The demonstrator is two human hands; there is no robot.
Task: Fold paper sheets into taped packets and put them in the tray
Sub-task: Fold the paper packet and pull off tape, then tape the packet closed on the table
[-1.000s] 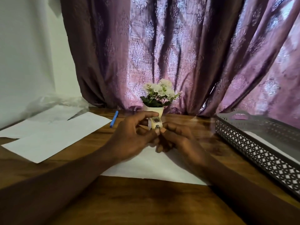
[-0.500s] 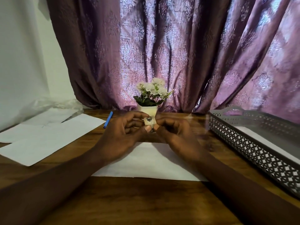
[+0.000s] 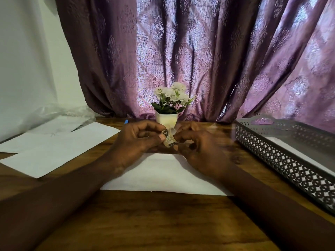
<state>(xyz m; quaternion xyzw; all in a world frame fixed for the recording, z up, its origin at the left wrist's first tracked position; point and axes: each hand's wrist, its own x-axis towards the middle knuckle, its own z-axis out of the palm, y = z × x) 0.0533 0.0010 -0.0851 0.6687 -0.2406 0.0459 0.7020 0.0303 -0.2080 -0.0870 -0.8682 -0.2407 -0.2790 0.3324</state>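
A small roll of clear tape (image 3: 168, 138) is held up between both hands above a white folded paper sheet (image 3: 163, 176) lying on the wooden table. My left hand (image 3: 135, 142) grips the roll with thumb and curled fingers. My right hand (image 3: 196, 147) pinches the roll's right side, where a bit of clear tape stands up. The grey perforated tray (image 3: 282, 156) stands at the right, with white paper inside it.
Loose white sheets (image 3: 54, 147) lie at the left, with crumpled clear plastic (image 3: 59, 113) behind them. A blue pen (image 3: 126, 121) peeks out behind my left hand. A small white flower pot (image 3: 167, 118) stands at the back, before a purple curtain.
Both hands stay together on the tape roll, which has sunk a little and turned between the fingers. The view has shifted slightly, so the scene sits further left.
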